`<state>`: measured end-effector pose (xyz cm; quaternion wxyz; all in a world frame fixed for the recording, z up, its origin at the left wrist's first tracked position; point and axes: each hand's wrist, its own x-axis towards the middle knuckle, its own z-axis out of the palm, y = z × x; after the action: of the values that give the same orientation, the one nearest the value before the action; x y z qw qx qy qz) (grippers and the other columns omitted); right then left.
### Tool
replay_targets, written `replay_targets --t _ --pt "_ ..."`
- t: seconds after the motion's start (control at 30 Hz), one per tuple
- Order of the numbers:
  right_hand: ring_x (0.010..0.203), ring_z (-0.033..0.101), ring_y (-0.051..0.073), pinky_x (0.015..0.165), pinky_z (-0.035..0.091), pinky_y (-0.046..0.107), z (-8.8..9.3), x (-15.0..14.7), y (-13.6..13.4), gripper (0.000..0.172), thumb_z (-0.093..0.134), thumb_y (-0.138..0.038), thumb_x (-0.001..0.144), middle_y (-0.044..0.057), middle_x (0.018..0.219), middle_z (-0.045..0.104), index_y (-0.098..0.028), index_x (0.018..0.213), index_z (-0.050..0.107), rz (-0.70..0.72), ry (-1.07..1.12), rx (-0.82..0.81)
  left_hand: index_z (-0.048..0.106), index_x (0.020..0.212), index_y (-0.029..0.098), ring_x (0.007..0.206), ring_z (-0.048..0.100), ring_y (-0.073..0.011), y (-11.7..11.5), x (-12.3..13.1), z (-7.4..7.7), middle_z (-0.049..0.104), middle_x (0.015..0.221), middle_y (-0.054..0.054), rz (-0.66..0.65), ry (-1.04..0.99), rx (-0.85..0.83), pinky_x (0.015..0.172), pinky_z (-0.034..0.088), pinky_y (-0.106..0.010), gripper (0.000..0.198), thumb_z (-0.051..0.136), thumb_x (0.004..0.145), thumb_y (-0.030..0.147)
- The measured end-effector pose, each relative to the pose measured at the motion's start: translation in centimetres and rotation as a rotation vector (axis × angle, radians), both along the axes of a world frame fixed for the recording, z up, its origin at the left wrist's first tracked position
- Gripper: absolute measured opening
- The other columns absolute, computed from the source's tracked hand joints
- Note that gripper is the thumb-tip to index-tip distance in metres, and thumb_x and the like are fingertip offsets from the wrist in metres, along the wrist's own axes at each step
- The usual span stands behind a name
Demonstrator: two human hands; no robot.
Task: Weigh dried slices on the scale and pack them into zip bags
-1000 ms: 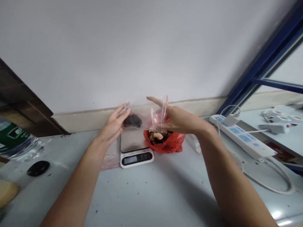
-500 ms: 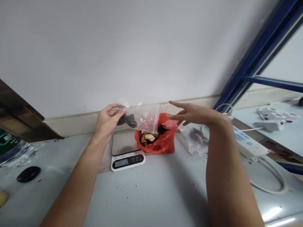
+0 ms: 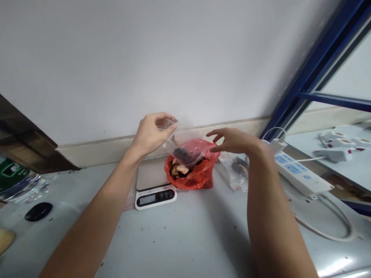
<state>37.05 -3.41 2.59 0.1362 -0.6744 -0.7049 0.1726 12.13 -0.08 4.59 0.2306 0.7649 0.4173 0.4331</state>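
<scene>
On the surface, low between the spread right hand and the left hand, a red bag already holds brownish pieces, a scale sits below the left hand, and the clear bag pinched there hangs over the red bag, its dark pieces, through hazy plastic, seemingly not yet out.

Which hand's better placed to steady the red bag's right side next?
Right, most likely. The right hand looks free, fingers spread close to that side of the red bag. The left hand is occupied, holding the clear bag over the red one.
</scene>
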Motion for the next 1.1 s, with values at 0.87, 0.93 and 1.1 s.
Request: replay_targets --t 0.87,0.93,1.1 --pt "0.069 0.07 0.019 0.07 0.059 0.034 0.8 -4.4 -0.7 0.041 0.087 -0.055 0.068 0.005 0.069 0.073 -0.017 0.069 0.072 0.275 0.812 0.253 0.067 0.077 0.022 0.078 0.077 -0.0231 -2.3 -6.7 1.5 0.078 0.074 -0.003 0.087 -0.16 0.019 0.079 0.061 -0.034 0.019 0.079 0.072 0.036" --pt "0.065 0.069 0.018 0.066 0.059 0.032 0.6 -5.8 -0.5 0.036 0.087 -0.05 0.068 0.004 0.067 0.072 -0.017 0.07 0.072 0.249 0.85 0.287 0.07 0.074 0.022 0.079 0.077 -0.0245 -2.3 -9.5 0.5 0.077 0.073 -0.004 0.089 0.023 -0.108 0.082 0.061 -0.036 0.024 0.079 0.07 0.044" --pt "0.063 0.07 0.02 0.061 0.059 0.033 -0.5 -10.6 0.3 0.03 0.078 -0.041 0.078 0.008 0.073 0.077 -0.013 0.09 0.08 0.091 0.752 0.444 0.075 0.089 0.024 0.091 0.077 -0.028 -1.7 -16.6 -1.2 0.082 0.09 -0.007 0.209 0.389 -0.343 0.089 0.06 -0.039 0.032 0.068 0.074 0.05"
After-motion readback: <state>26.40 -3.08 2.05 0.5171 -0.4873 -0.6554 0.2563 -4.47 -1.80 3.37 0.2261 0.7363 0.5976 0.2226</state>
